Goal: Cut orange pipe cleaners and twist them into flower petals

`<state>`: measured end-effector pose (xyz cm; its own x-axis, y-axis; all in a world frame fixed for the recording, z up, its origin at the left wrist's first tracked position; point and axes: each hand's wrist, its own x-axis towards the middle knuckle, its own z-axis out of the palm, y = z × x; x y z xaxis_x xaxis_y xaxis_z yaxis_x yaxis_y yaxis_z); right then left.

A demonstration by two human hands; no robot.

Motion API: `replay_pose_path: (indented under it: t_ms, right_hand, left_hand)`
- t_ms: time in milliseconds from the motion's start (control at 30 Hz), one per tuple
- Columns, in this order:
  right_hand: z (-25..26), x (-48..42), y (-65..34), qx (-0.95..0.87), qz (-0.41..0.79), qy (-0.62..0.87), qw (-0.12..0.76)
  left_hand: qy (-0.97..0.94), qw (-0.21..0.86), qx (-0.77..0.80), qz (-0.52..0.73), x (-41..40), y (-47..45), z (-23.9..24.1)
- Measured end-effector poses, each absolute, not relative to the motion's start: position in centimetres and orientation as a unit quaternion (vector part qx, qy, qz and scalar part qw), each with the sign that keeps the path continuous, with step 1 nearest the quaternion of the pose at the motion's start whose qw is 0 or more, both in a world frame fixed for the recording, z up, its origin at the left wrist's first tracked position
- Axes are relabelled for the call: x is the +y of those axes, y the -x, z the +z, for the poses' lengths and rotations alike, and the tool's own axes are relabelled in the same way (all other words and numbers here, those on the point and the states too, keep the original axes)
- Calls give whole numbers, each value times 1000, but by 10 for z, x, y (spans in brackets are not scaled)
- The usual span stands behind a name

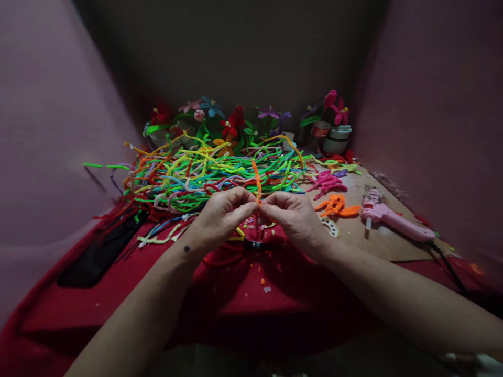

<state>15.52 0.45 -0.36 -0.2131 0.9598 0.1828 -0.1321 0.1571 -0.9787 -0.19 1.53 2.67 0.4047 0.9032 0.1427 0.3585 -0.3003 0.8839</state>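
Note:
An orange pipe cleaner (257, 178) stands nearly upright between my two hands, its lower end pinched at the fingertips. My left hand (226, 212) is closed, thumb and forefinger pressed on it from the left. From the other side my right hand (293, 217) pinches the same spot, so the fingertips of both hands meet. The pinched end itself is hidden by the fingers. Behind the hands spreads a big tangled heap of coloured pipe cleaners (188, 173). Bent orange pipe-cleaner pieces (338, 205) lie to the right of my right hand.
A pink glue gun (396, 220) rests on a brown board (377, 248), its cord trailing right. Pink pipe-cleaner pieces (327, 181) lie there too. A black flat object (104, 251) is at left on the red cloth (236, 309). Potted pipe-cleaner flowers (233, 123) line the back.

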Motion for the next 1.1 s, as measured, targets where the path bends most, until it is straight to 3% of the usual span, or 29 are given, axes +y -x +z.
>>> replay_pose_path:
  t_ms: [167, 533, 633, 733, 867, 967, 1100]
  right_hand:
    - [-8, 4, -155, -606, 493, 376, 499]
    - [-3, 4, -155, -564, 559, 370, 482]
    - [0, 5, -158, -623, 452, 369, 521]
    - [1, 7, -162, -725, 230, 322, 563]
    - [0, 9, -165, -822, 82, 301, 477]
    - [1, 6, -164, -805, 106, 354, 465]
    - [7, 4, -162, -710, 331, 423, 455]
  left_hand:
    - [-724, 424, 439, 321, 17, 2, 26]
    - [-730, 431, 452, 278, 18, 5, 27]
    - [-726, 418, 477, 265, 19, 9, 29]
    - [-735, 432, 460, 248, 19, 11, 30]
    - [-749, 447, 428, 236, 19, 13, 31]
    - [-746, 434, 442, 246, 17, 12, 32]
    - [-743, 403, 452, 284, 16, 7, 30]
